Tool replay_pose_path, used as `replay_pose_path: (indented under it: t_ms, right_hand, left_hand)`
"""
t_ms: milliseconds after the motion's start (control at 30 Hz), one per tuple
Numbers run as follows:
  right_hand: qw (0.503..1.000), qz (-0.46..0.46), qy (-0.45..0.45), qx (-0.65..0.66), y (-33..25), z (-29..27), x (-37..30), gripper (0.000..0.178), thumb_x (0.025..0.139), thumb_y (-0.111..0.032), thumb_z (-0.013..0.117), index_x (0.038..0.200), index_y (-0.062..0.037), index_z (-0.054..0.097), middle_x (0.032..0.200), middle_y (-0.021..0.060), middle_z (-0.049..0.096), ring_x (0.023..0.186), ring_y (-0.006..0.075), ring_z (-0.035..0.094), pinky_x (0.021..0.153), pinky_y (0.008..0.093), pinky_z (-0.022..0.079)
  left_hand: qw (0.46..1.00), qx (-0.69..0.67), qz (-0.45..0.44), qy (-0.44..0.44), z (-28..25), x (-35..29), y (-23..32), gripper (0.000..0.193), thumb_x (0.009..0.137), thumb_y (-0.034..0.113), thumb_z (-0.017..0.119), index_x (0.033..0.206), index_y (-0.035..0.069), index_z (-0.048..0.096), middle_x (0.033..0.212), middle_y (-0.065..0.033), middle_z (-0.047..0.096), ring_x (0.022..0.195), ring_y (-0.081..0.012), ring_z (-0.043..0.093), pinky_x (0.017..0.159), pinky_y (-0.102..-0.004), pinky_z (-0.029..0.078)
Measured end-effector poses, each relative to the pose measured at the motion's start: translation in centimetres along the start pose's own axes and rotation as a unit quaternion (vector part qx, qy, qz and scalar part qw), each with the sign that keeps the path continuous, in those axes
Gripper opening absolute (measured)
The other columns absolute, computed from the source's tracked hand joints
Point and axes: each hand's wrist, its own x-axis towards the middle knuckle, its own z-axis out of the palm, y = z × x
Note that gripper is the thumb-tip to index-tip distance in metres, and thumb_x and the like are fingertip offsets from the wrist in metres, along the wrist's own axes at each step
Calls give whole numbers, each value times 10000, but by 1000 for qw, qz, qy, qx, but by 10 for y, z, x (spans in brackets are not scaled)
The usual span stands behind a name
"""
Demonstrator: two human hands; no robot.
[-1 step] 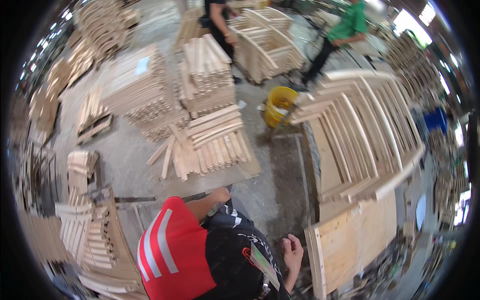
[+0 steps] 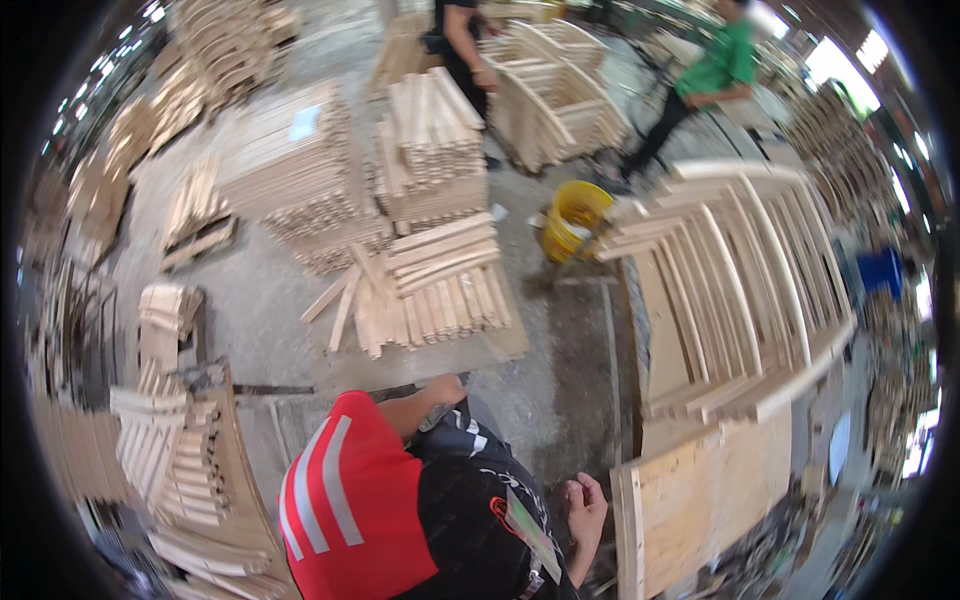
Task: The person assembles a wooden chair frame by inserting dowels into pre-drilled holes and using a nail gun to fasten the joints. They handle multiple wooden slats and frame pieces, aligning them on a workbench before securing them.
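My left hand (image 2: 444,389) is at my waist, in front of my black and red top (image 2: 362,490). Its fingers are mostly hidden, so I cannot tell how they are bent or whether they hold anything. At my right side hangs my right hand (image 2: 588,510), loosely curled with the fingertips a little apart and nothing visible in it. Just right of it stands a plywood panel (image 2: 715,490) with a wooden edge. A badge (image 2: 530,530) on a red cord lies against my top.
Ahead are a stack of wooden slats (image 2: 440,300) and taller stacks (image 2: 290,160). A yellow bucket (image 2: 577,215) stands beside curved wooden frames (image 2: 740,290). Two other people, one in a green shirt (image 2: 722,62), are farther off. More wooden parts (image 2: 180,450) lie at left.
The view has turned slightly, so the stacks, bucket and people sit a little farther right in the picture. Both hands keep nearly the same pose.
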Motion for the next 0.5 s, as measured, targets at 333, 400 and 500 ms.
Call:
replay_pose_path:
  t_ms: [333,400,500]
  right_hand:
    - [986,-22,-154,-62,-83,82,110,412,1029,-176,700,1362,48,608,1014,50,700,901,115,634,810,267,524]
    - [985,-18,-164,-53,-93,97,118,417,1029,-178,700,1368,46,605,1021,48,698,914,114,630,822,264,518]
    - [983,-8,-180,-46,-106,115,126,429,1027,-179,708,1389,25,602,1033,43,695,927,116,626,846,261,509]
  left_hand:
    - [989,-46,-114,82,-74,-11,-106,518,922,441,628,1035,-44,769,1138,-341,705,1117,-485,686,986,-516,553]
    - [960,-130,-203,141,-79,-16,-118,535,923,468,615,1013,-36,769,1083,-320,723,1078,-482,697,967,-519,560]
    - [954,-134,-220,155,-86,-17,-131,564,946,502,601,1089,-18,766,1179,-343,696,1127,-514,673,1015,-513,542]
